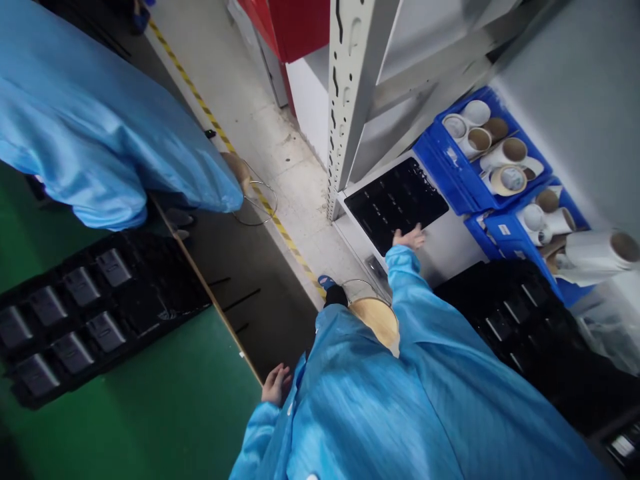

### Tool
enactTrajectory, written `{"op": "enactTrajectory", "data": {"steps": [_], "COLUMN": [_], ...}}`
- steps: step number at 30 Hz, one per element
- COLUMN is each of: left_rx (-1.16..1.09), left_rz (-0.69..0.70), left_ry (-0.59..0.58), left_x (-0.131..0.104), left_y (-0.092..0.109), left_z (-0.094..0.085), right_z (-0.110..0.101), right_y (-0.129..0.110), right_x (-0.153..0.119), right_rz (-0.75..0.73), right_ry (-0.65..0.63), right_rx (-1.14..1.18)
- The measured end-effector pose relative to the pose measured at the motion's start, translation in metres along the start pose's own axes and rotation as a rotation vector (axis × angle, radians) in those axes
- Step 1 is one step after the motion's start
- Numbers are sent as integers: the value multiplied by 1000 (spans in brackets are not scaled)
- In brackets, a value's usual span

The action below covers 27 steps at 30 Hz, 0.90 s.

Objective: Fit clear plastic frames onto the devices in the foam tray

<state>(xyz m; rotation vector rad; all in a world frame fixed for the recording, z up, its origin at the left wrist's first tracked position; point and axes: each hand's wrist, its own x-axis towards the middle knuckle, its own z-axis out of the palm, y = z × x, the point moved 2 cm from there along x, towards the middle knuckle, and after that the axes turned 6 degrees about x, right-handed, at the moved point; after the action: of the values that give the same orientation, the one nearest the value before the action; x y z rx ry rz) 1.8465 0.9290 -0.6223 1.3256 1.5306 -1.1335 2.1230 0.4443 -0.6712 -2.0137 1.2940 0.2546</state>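
Seemingly empty, the left hand (277, 384) is hanging slack and the bare right hand (410, 237) is spreading beside the black tray (397, 203), light rim contact probably serving best.

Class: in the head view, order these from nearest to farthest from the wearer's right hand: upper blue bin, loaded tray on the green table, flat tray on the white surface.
1. Flat tray on the white surface, beside the right hand.
2. Upper blue bin, to the hand's right.
3. Loaded tray on the green table, across to the left.
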Motion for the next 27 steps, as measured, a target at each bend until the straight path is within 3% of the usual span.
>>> {"op": "enactTrajectory", "data": {"steps": [5, 8, 11, 14, 20, 24, 27], "left_rx": [15, -8, -52, -100, -202, -341, -540], "left_rz": [57, 128, 134, 69, -39, -63, -68], "left_ry": [-66, -155, -159, -72, 4, 17, 46], "left_x": [-15, -28, -35, -34, -30, -42, -56], "left_y": [6, 7, 1, -12, -36, -50, -64], "left_z": [4, 1, -3, -3, 7, 17, 24], "right_z": [45, 58, 60, 58, 52, 66, 107], "right_y": [14, 19, 19, 17, 4, -19, -18], "right_x": [-32, -35, -27, -19, -20, -57, -124], "right_rz": [-58, -88, -119, -150, -181, -348, -559], "right_ry": [-52, -62, -84, -107, -103, -167, -475], "right_rx": [-173, -254, -323, -393, -577, -720, -873]}}
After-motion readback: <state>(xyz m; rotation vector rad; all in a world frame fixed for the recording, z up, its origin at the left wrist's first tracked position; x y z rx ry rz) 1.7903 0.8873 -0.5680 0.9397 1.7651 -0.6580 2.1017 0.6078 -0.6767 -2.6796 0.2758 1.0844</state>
